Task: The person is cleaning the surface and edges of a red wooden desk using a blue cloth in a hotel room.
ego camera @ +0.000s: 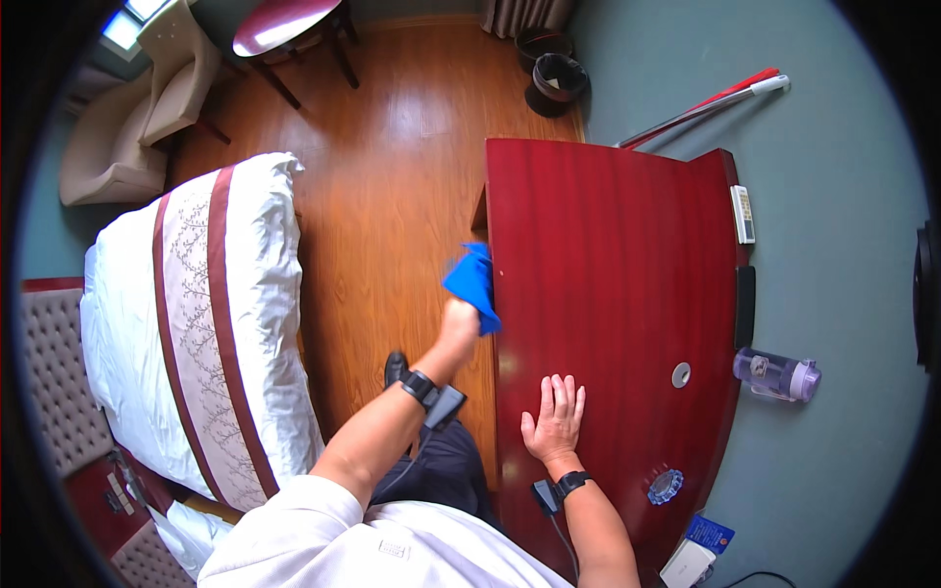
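My left hand (462,323) grips a blue cloth (470,279) at the front edge of a dark red wooden desk (588,242). The cloth hangs beside that edge, over the floor, and its far end is blurred. Part of the left fingers is hidden behind the cloth. My right hand (556,422) rests palm down on the desktop, thumb spread from the fingers, holding nothing. To its right a round cable grommet (681,375) is set in the wood. A blue glass ashtray (665,486) sits nearer my right forearm.
Along the wall are a clear purple water bottle (775,375), a remote control (743,214) and a white box (687,564). A bed (257,294) stands left across the wood floor (382,220). Waste bins (553,87) and leaning poles (706,106) are beyond the desk.
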Tool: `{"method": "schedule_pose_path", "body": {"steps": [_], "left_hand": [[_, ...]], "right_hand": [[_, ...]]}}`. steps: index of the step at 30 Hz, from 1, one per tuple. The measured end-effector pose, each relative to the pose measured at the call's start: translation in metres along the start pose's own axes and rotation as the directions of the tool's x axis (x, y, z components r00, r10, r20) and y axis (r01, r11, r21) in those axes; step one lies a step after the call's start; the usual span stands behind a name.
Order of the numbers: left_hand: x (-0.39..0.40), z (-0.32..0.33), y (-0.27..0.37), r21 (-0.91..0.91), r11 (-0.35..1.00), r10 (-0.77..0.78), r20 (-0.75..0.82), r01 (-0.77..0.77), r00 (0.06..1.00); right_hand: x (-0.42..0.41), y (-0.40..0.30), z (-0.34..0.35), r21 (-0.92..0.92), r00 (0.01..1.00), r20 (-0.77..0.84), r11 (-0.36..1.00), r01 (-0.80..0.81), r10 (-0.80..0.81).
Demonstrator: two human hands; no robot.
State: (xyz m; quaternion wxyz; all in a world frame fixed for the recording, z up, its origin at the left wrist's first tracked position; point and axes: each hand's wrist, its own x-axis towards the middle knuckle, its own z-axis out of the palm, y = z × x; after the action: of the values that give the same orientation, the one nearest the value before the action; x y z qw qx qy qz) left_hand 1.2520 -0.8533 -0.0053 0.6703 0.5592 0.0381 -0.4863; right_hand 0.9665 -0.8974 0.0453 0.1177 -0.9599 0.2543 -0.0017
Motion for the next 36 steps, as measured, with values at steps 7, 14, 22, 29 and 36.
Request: {"method": "schedule_pose_path", "body": {"steps": [7, 14, 22, 29, 36], "left_hand": [[-0.010, 0.047, -0.018, 0.362, 0.917, 0.224, -0.122, -0.167, 0.967], [0.045, 0.041, 0.001, 0.457, 0.865, 0.318, -0.183, -0.206, 0.930], [0.124, 0.038, 0.089, 0.463, 0.848, 0.324, -0.065, -0.259, 0.944], [0.158, 0.047, 0.116, 0.514, 0.813, 0.383, -0.118, -0.274, 0.916], [0.183, 0.039, 0.126, 0.134, 0.954, 0.283, -0.102, -0.269, 0.954]], "right_hand": [[0.002, -0.003, -0.003, -0.032, 1.000, 0.009, 0.999, 0.012, -0.012], [0.124, -0.012, -0.021, 0.002, 0.999, -0.039, 1.000, 0.009, -0.009], [0.355, 0.006, -0.014, -0.006, 0.982, -0.142, 0.992, -0.127, 0.124], [0.468, 0.007, -0.004, -0.171, 0.991, -0.102, 0.980, -0.106, 0.090], [0.482, 0.005, -0.017, -0.067, 0.998, -0.055, 0.997, -0.026, 0.022]]}}
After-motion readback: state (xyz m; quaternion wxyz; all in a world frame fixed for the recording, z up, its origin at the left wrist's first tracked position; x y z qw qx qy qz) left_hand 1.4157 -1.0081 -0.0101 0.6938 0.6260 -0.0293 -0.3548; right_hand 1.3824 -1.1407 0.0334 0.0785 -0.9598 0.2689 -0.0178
